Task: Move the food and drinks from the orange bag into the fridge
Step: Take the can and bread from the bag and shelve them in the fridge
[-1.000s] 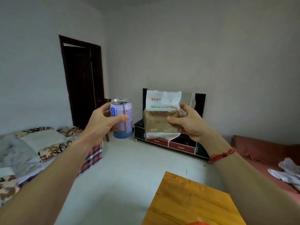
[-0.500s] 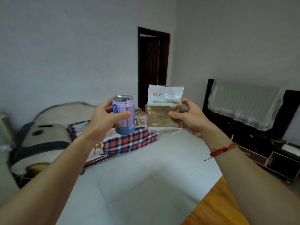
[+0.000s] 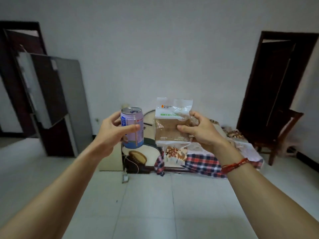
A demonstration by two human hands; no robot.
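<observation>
My left hand (image 3: 113,133) is wrapped around an upright purple drink can (image 3: 133,128), held out at chest height. My right hand (image 3: 198,131) pinches a clear and white packet of brown sliced bread (image 3: 170,121) by its right side, right beside the can. A tall fridge (image 3: 51,104) with a grey side and dark front stands at the left, its upper door swung open. The orange bag is out of view.
A bed (image 3: 203,157) with plaid and patterned covers lies against the far wall straight ahead. A dark doorway (image 3: 276,80) and a wooden chair (image 3: 283,135) stand at the right. Another dark door (image 3: 15,66) is behind the fridge. Pale tiled floor (image 3: 146,204) stretches in front.
My view has swung left: the TV stand and wooden table have left the frame and the fridge has come into view at the left. Both hands keep holding the can and the bread.
</observation>
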